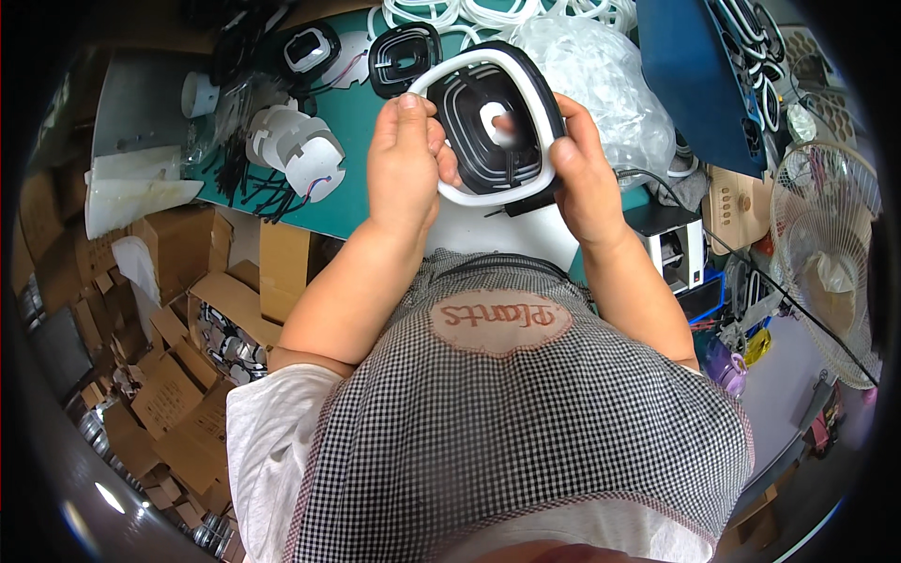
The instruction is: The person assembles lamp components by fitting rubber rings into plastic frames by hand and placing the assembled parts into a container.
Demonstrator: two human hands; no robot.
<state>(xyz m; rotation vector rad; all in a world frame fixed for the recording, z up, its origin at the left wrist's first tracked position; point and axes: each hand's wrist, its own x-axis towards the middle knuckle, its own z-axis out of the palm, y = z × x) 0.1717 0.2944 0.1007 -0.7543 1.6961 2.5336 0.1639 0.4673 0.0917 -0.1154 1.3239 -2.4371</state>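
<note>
Above the table edge, in front of my apron, I hold a rounded-square black housing [465, 117] with both hands. A white rim strip [539, 113] runs around its face. Inside it are ridged, nested outlines and a small white centre patch. My left hand [405, 150] is closed on the left side, with thumb and fingers pinching the white strip. The right side sits in my right hand [584, 174], the thumb on the front and the fingers partly hidden behind. Just beyond, a similar black housing [405, 61] lies on the green mat [324, 214].
White tubing [488, 14] and a clear plastic bag [601, 94] lie at the back. Several white plates with wires [296, 150] rest to the left. A blue bin [694, 75] and a fan [826, 244] stand right. Cardboard boxes [178, 403] crowd the lower left.
</note>
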